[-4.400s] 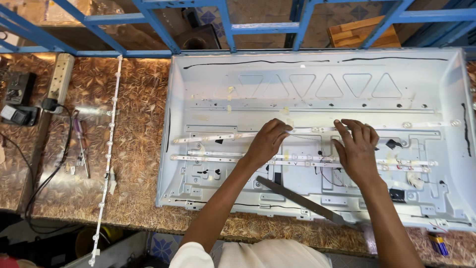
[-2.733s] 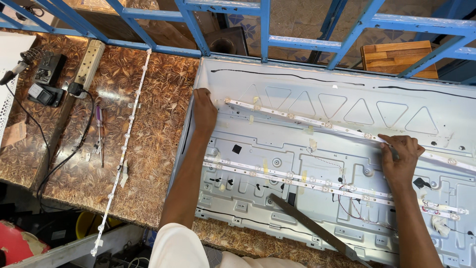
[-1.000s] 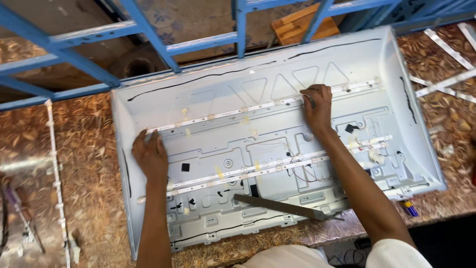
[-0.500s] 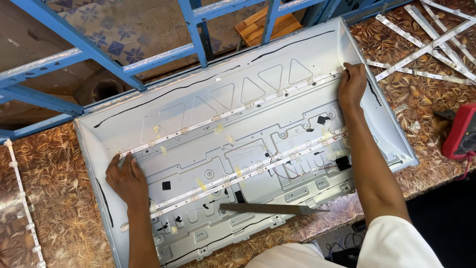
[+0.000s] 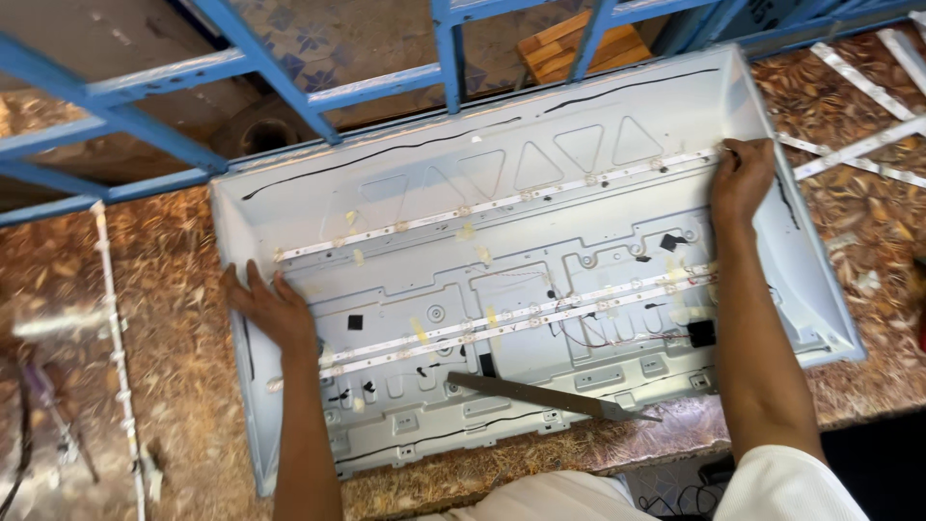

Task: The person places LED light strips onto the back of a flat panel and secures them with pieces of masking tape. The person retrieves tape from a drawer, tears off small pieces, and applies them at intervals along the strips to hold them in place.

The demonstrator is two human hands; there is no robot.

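On the brown, leaf-patterned worktop (image 5: 164, 289), in the head view, the only one: a wide pale grey sheet-metal television back panel (image 5: 579, 280), lying open side up under a blue-painted metal frame (image 5: 444, 39).

Across its upper half, a long thin white LED strip (image 5: 502, 203), running from near the left wall up to the right wall. Lower down, a pair of similar white strips (image 5: 521, 318) side by side, and below them a dark flat metal blade (image 5: 540, 394) resting loose near the panel's front edge.

Left hand (image 5: 275, 309): spread flat, fingers open, lying over the panel's left wall just below the upper strip's left end, gripping nothing. Right hand (image 5: 741, 178): at the far right end of the upper strip, fingers curled down onto it. Cannot tell whether pinching the strip or only pressing it.

Changed over the last few seconds: both hands, earlier close together on the strips at the panel's middle, now well apart at opposite ends. Suggests a pass outward along the strip, now at its ends, with the strip lying straight along its whole length.

Off the panel: loose white strips (image 5: 858, 87) on the worktop to the right, another long loose strip (image 5: 111, 318) to the left, and a light wooden block (image 5: 579, 43) beyond the frame.
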